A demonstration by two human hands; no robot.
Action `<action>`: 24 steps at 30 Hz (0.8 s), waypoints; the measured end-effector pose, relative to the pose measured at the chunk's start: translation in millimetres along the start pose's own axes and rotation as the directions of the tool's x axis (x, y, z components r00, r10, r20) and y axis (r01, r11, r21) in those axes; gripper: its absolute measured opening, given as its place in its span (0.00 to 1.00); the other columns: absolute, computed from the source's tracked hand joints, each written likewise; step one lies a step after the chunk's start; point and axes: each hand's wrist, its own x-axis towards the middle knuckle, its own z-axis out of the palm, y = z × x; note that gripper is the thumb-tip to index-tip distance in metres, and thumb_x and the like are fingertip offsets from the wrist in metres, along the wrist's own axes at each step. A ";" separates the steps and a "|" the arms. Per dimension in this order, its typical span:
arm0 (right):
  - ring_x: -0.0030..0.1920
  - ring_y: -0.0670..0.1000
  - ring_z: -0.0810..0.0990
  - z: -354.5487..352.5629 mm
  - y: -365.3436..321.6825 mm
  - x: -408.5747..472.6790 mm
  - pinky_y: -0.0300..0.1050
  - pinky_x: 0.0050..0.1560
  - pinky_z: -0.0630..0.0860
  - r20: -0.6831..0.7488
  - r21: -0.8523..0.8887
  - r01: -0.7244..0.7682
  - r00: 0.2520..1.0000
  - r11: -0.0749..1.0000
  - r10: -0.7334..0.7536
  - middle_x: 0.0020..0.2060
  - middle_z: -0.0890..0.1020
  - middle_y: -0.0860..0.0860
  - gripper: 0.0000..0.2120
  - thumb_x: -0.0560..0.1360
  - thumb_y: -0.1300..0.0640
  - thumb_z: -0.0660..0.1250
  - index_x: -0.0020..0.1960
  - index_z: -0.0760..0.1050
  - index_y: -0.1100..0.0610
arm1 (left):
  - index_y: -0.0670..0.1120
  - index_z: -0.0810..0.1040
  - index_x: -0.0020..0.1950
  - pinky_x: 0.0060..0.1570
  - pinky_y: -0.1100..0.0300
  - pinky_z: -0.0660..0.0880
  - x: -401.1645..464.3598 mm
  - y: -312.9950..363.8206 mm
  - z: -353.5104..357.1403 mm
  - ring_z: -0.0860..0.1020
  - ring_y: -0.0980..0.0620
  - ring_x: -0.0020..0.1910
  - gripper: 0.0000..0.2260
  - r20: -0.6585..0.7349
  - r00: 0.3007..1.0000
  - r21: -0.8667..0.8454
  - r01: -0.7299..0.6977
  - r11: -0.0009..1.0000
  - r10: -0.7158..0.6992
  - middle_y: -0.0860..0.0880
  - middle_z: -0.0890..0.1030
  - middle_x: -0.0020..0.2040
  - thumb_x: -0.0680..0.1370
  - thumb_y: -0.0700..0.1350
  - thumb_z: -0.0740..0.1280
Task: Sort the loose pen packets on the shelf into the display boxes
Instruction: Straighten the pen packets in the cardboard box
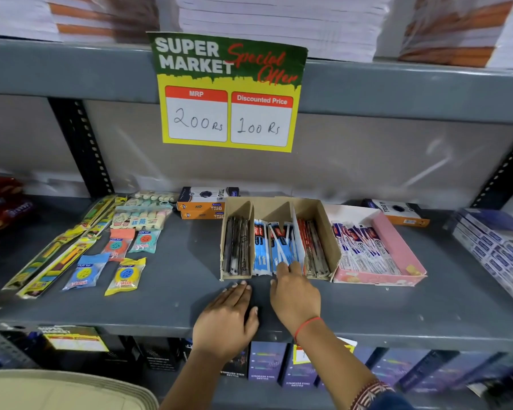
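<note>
Two hands work at the cardboard box [323,229]: our right hand [293,294], fingers spread, tidies blue pen packets [274,247] in its middle compartment, our left hand [228,318] lies flat, empty, before it; next, we judge, square them.
</note>
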 end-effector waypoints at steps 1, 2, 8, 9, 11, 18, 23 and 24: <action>0.55 0.58 0.80 -0.6 0.4 0.6 0.49 0.45 0.79 -0.006 -0.002 -0.001 1.000 1.000 0.001 0.66 0.68 0.56 0.16 0.80 0.52 0.55 0.65 0.65 0.57 | 0.41 0.82 0.53 0.46 0.53 0.79 -0.1 0.0 -0.3 0.82 0.48 0.49 0.17 0.008 1.000 0.000 0.003 1.000 -0.003 0.44 0.84 0.51 0.68 0.49 0.66; 0.55 0.57 0.80 -1.3 0.9 1.8 0.49 0.46 0.79 -0.004 -0.005 0.001 1.000 1.000 -0.001 0.69 0.66 0.56 0.17 0.80 0.52 0.55 0.67 0.64 0.57 | 0.41 0.82 0.53 0.46 0.53 0.79 0.1 -0.1 -0.6 0.82 0.48 0.49 0.18 0.014 1.000 0.000 0.004 1.000 -0.004 0.45 0.84 0.51 0.68 0.49 0.66; 0.60 0.58 0.79 -2.9 0.9 12.0 0.50 0.54 0.77 0.109 -0.005 -0.032 0.993 0.999 0.032 0.74 0.61 0.56 0.26 0.80 0.45 0.51 0.71 0.63 0.61 | 0.42 0.82 0.53 0.45 0.54 0.79 -0.2 -0.2 -0.8 0.82 0.49 0.50 0.18 0.019 1.000 0.007 0.009 1.000 -0.009 0.46 0.84 0.51 0.68 0.49 0.66; 0.59 0.58 0.79 -1.7 -0.1 11.8 0.50 0.53 0.78 0.113 0.004 -0.051 0.992 0.999 0.050 0.73 0.62 0.56 0.26 0.80 0.45 0.51 0.70 0.63 0.62 | 0.42 0.82 0.53 0.45 0.54 0.79 0.0 -0.4 -1.2 0.82 0.49 0.49 0.18 0.020 1.000 0.005 0.007 1.000 -0.007 0.45 0.84 0.51 0.68 0.49 0.66; 0.58 0.58 0.80 1.1 -2.3 9.2 0.50 0.51 0.78 0.119 0.012 -0.080 0.990 0.997 0.078 0.69 0.65 0.57 0.27 0.80 0.44 0.51 0.70 0.63 0.62 | 0.42 0.82 0.53 0.45 0.54 0.79 -0.2 -1.0 -1.0 0.82 0.50 0.49 0.18 0.021 1.000 0.005 0.000 1.000 0.000 0.45 0.84 0.51 0.68 0.49 0.66; 0.57 0.58 0.80 0.5 -4.7 16.4 0.49 0.50 0.79 0.086 0.002 -0.070 0.994 0.998 0.069 0.67 0.66 0.57 0.26 0.80 0.44 0.52 0.69 0.63 0.62 | 0.41 0.82 0.53 0.45 0.54 0.79 -0.1 -2.4 2.4 0.82 0.49 0.49 0.18 0.029 1.000 -0.001 0.010 1.000 -0.010 0.45 0.84 0.51 0.68 0.50 0.66; 0.59 0.56 0.79 5.1 2.4 7.6 0.48 0.51 0.79 -0.002 0.022 -0.034 0.999 0.999 0.035 0.74 0.58 0.53 0.28 0.79 0.43 0.51 0.74 0.58 0.57 | 0.42 0.82 0.53 0.46 0.54 0.79 -0.5 -1.9 3.3 0.82 0.49 0.49 0.21 0.046 0.999 -0.004 0.019 1.000 -0.019 0.45 0.84 0.51 0.72 0.52 0.57; 0.59 0.55 0.79 3.9 3.9 2.2 0.48 0.51 0.79 -0.007 0.044 -0.032 0.999 0.999 0.033 0.75 0.56 0.52 0.28 0.79 0.43 0.51 0.74 0.57 0.56 | 0.42 0.82 0.53 0.46 0.54 0.79 -0.9 -0.9 1.3 0.82 0.49 0.49 0.20 0.064 0.998 -0.019 0.025 1.000 -0.024 0.45 0.84 0.51 0.72 0.51 0.58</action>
